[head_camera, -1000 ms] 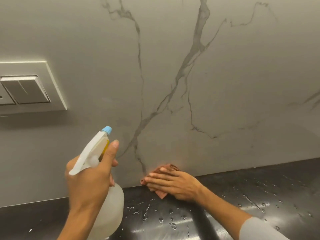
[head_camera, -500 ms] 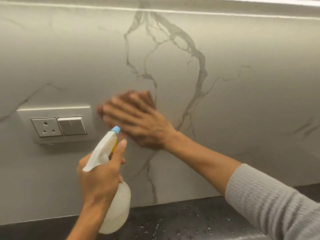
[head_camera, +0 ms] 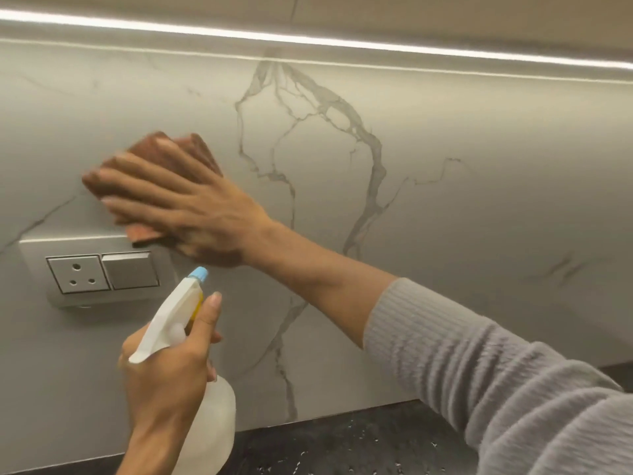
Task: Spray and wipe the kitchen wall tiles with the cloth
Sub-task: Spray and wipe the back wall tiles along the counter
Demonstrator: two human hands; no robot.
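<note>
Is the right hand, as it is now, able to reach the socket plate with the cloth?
Probably yes. The right hand presses the cloth flat on the wall just above the socket plate, its lower edge about at the plate's top. Nothing lies between; the spray bottle sits lower.

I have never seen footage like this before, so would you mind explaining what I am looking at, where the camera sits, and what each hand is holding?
There is no machine here: a person works with two bare hands, and a single wide-angle camera worn on their head looks forward and down at them. That is why you see arms reaching in from the bottom edge.

The right hand, in a grey sleeve, presses a brown cloth flat against the marble-look wall, just above a socket plate with a socket and a switch. The cloth's lower edge overlaps the top of that plate.

The left hand holds a spray bottle by the neck, nozzle aimed towards the wall, with a finger alongside the sprayer head.

Along the bottom runs a dark counter dotted with water drops. A light strip glows above the wall.
</note>
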